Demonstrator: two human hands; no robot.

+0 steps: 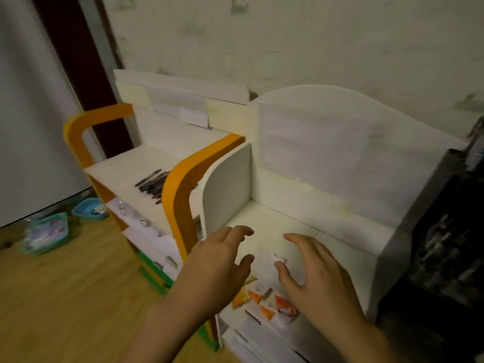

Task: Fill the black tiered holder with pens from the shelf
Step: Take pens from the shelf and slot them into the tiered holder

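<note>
Here, in the head view, both hands hover low in the frame over the white top of the nearer shelf unit (301,224). The left hand (220,263) has its fingers spread and loosely bent, gripping nothing; the right hand (314,271) is likewise released, fingers relaxed, empty. Neither plainly touches the surface.

The pens (153,186), a dark loose pile, lie on the farther white shelf (125,174), at about ten o'clock from the hands and well apart from them, beyond the orange-edged divider (178,195). The pile's long axis runs from roughly seven o'clock to one o'clock, tips fanned toward the lower left. The left hand is the nearer one, so I judge it the likelier to reach, going up and leftward past the divider.

A dark blurred mass, possibly the black tiered holder (445,244), stands at three o'clock from the hands, just beside the right end of the nearer unit; its tiers cannot be made out. No pen seems to have been carried yet.
</note>
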